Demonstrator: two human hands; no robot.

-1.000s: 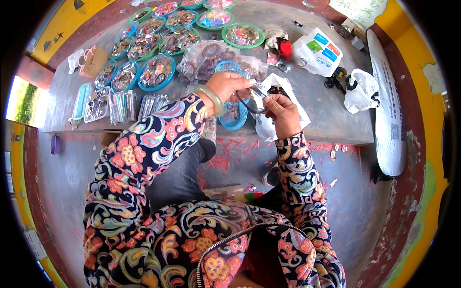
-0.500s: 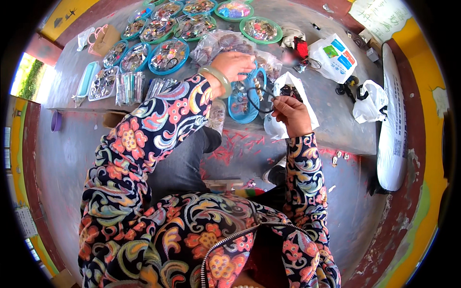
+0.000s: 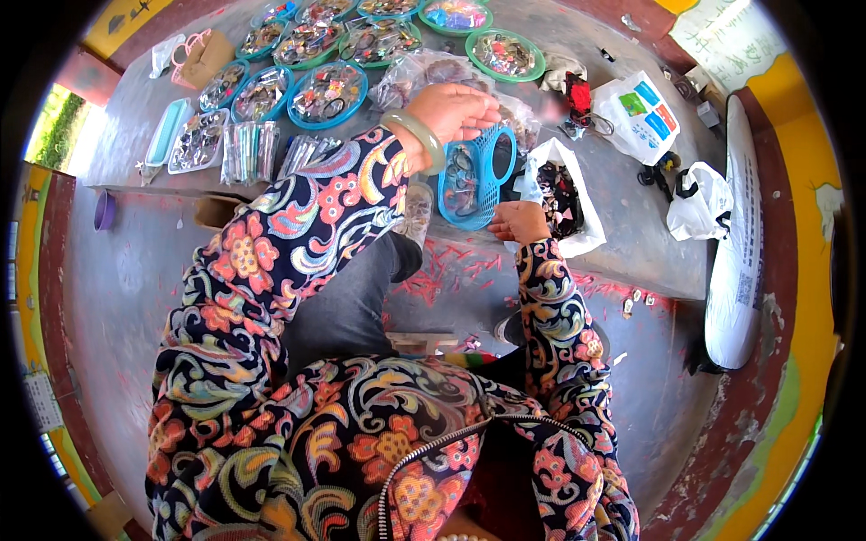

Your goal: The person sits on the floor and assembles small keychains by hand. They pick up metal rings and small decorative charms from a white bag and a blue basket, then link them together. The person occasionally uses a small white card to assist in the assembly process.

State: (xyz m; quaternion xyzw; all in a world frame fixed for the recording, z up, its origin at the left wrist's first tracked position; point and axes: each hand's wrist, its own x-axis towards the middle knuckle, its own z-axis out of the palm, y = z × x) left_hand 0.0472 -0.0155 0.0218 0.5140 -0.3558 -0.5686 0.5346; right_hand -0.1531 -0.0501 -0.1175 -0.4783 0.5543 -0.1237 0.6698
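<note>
My left hand [image 3: 448, 115], with a pale bangle at the wrist, is at the far end of a blue plastic basket [image 3: 488, 187]. Its fingers and thumb appear closed on the far rim, though the contact is partly hidden. The basket has latticed walls and a looped handle. Inside it lie small packets of dark and shiny pieces [image 3: 463, 178]. Beside the near right wall of the basket is my right hand [image 3: 521, 223], fingers drawn together. Whatever they may hold is hidden. Just right of that hand stands a white bag [image 3: 588, 236] of dark accessories.
Several round baskets of small goods [image 3: 327, 95] cover the far left of the grey platform. Bundled pens [image 3: 250, 151] and a clear tray [image 3: 198, 142] lie nearer. Plastic packs [image 3: 433, 74] sit behind the blue basket. White carrier bags [image 3: 636, 115] are at the right.
The black ring-shaped band in my right hand is no longer visible. That hand has moved down and left to the basket's side. The basket's latticed right wall and handle now show more.
</note>
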